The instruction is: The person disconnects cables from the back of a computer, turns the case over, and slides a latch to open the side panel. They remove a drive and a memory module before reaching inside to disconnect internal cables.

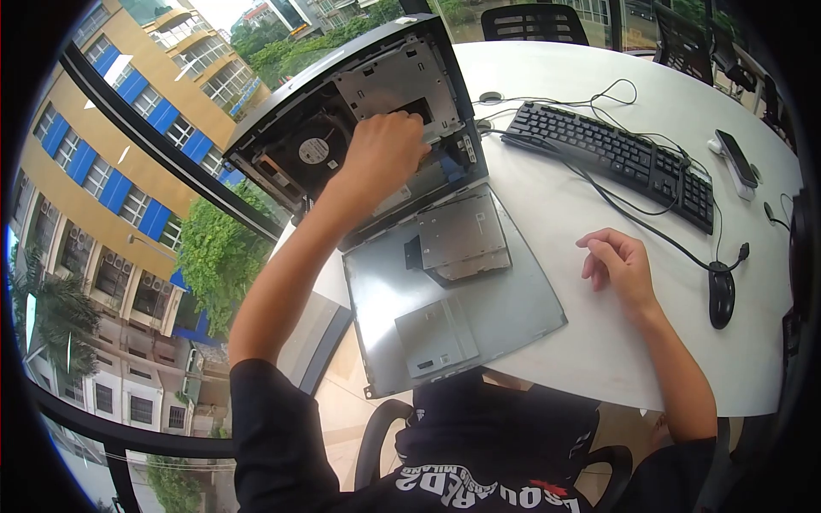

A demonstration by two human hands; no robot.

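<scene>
An opened desktop computer case (pixel 295 94) stands tilted at the table's left edge, its inside facing me. My left hand (pixel 385 152) reaches into it over a metal bracket (pixel 376 81), fingers curled downward. What those fingertips grip, if anything, is hidden behind the hand. Beside the wrist sits a round fan (pixel 314 151) with a white label. Below the case lies its flat metal side panel (pixel 368 299), and a thin optical drive (pixel 466 235) rests on it. My right hand (pixel 617 263) rests on the white table, loosely bent, thumb and fingers apart, holding nothing.
A black keyboard (pixel 616 158) with tangled cables lies across the white table (pixel 539 359). To the right are a black mouse (pixel 721 295) and a phone-like black device (pixel 735 156) on a white object. The panel's near corner overhangs the table edge. Windows border the left side.
</scene>
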